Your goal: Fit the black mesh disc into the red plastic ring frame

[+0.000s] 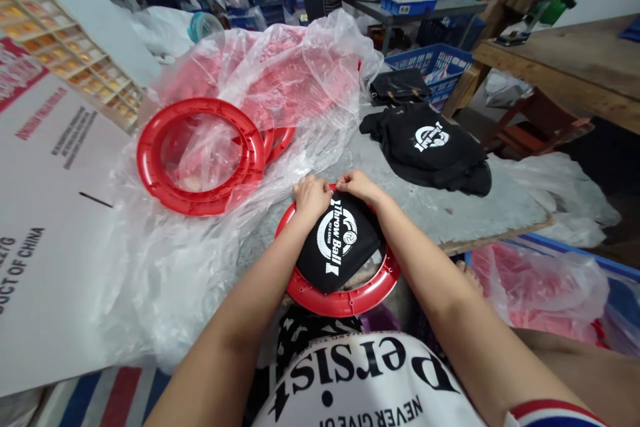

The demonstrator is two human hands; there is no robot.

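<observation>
A red plastic ring [345, 300] rests at the table's near edge against my body. A black mesh cloth [337, 243] printed "Throw Ball" in white lies across it. My left hand [311, 195] and my right hand [356, 185] sit side by side at the ring's far rim, fingers curled and pinching the cloth's top edge there. Both forearms reach over the ring from below.
Further red rings [200, 157] lie on clear plastic sheeting [280, 73] to the left. A pile of black printed cloths [430, 147] sits to the right on the grey table [450, 210]. A white cardboard box [45, 213] stands at left. Blue crates and a seated person are far behind.
</observation>
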